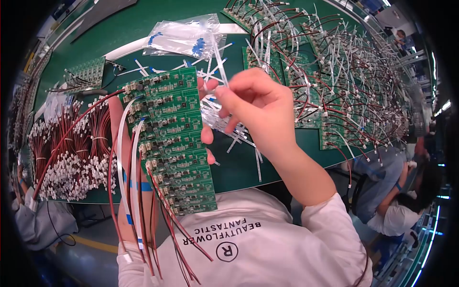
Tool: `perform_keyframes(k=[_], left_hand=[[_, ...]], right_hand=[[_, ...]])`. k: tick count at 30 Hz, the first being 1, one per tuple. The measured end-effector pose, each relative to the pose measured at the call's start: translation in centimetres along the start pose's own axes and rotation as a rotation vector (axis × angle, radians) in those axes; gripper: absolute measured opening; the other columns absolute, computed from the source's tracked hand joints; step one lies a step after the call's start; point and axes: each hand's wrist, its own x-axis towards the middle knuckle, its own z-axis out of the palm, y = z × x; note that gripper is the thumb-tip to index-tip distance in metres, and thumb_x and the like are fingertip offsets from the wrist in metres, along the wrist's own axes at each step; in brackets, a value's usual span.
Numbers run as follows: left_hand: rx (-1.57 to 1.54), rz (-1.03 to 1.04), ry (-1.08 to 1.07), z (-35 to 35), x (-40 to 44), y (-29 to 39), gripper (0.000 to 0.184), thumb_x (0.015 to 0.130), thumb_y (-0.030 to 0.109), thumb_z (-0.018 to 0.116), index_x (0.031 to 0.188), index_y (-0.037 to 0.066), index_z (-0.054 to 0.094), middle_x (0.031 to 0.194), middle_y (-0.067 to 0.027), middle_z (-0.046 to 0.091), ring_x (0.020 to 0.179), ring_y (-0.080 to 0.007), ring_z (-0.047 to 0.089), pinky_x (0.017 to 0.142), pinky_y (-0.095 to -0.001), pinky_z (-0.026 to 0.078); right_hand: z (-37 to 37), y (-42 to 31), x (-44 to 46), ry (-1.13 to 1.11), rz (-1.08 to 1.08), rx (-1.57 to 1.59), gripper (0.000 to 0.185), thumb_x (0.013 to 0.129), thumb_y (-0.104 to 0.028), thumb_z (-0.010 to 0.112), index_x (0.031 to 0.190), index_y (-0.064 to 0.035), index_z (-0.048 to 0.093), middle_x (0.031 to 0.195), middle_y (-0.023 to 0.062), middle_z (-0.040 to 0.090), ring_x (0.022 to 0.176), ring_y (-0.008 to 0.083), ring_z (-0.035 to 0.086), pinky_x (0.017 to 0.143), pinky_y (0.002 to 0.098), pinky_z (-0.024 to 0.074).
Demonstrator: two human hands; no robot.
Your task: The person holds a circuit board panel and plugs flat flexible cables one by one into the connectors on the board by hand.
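Note:
My left hand (pixel 116 117) is closed around a long green circuit board panel (pixel 177 129), its fingertips showing at the panel's right edge. Red and black wire leads (pixel 165 205) with white connectors hang from the panel's left side. Two white flat ribbon cables (pixel 135 167) with blue ends also hang there, attached near the upper rows. To the right of the panel's top, my right hand (pixel 256 103) pinches another white flat ribbon cable (pixel 220 62) between thumb and finger, and the strip points upward. Loose flat cables (pixel 224 122) lie on the table behind the panel.
Clear plastic bags (pixel 184 40) with blue-ended cables lie at the back. Bundled red wire leads (pixel 71 153) are piled on the left, near another board panel (pixel 88 71). Many wired boards (pixel 334 95) cover the right of the green table (pixel 129 26). A person (pixel 397 201) sits at right.

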Motion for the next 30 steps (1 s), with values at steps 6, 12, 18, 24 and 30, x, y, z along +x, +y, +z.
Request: perform_keyframes(k=[6, 12, 18, 24, 30], left_hand=[[-0.058, 0.014, 0.044, 0.2, 0.2, -0.3, 0.08, 0.084, 0.064, 0.036, 0.139, 0.006, 0.026, 0.145, -0.023, 0.017, 0.083, -0.0385, 0.057, 0.062, -0.0594, 0.051], [0.016, 0.014, -0.019, -0.7, 0.6, 0.0, 0.075, 0.084, 0.062, 0.039, 0.136, 0.008, 0.03, 0.143, -0.0272, 0.016, 0.091, -0.0399, 0.058, 0.064, -0.0616, 0.052], [-0.082, -0.131, 0.074, -0.6, 0.7, 0.9, 0.075, 0.086, 0.056, 0.041, 0.136, 0.002, 0.026, 0.143, -0.0283, 0.014, 0.088, -0.046, 0.057, 0.061, -0.0628, 0.051], [-0.054, -0.13, 0.032, -0.2, 0.3, 0.5, 0.072, 0.089, 0.054, 0.037, 0.136, 0.0, 0.025, 0.141, -0.0311, 0.014, 0.084, -0.0442, 0.054, 0.064, -0.0641, 0.05], [-0.068, -0.22, 0.037, 0.0, 0.5, 0.8, 0.069, 0.092, 0.051, 0.033, 0.137, -0.001, 0.023, 0.141, -0.0322, 0.014, 0.087, -0.0439, 0.054, 0.066, -0.0635, 0.05]], right_hand=[[-0.5, -0.4, -0.5, -0.18, 0.235, 0.147, 0.011, 0.082, -0.006, 0.063, 0.077, 0.0033, 0.059, 0.066, 0.0094, 0.063, 0.047, 0.0104, 0.058, 0.04, 0.0204, 0.0424], [-1.1, -0.6, -0.3, -0.301, 0.325, 0.124, 0.01, 0.083, -0.004, 0.061, 0.078, 0.0038, 0.058, 0.073, 0.0159, 0.065, 0.046, 0.0136, 0.059, 0.04, 0.0223, 0.0471], [-1.5, -2.4, 0.4, -0.446, 0.454, -0.074, 0.019, 0.082, -0.01, 0.064, 0.093, 0.0051, 0.062, 0.077, 0.013, 0.066, 0.052, 0.0122, 0.061, 0.042, 0.0222, 0.0487], [-2.6, -2.4, 0.9, -0.346, 0.421, -0.044, 0.023, 0.079, -0.016, 0.068, 0.087, 0.0046, 0.066, 0.065, 0.0059, 0.061, 0.049, 0.0097, 0.057, 0.04, 0.0196, 0.0452], [-2.6, -1.6, 0.9, -0.368, 0.441, -0.026, 0.019, 0.076, -0.013, 0.07, 0.077, 0.0051, 0.067, 0.059, 0.0052, 0.059, 0.046, 0.0085, 0.054, 0.04, 0.0207, 0.0449]])
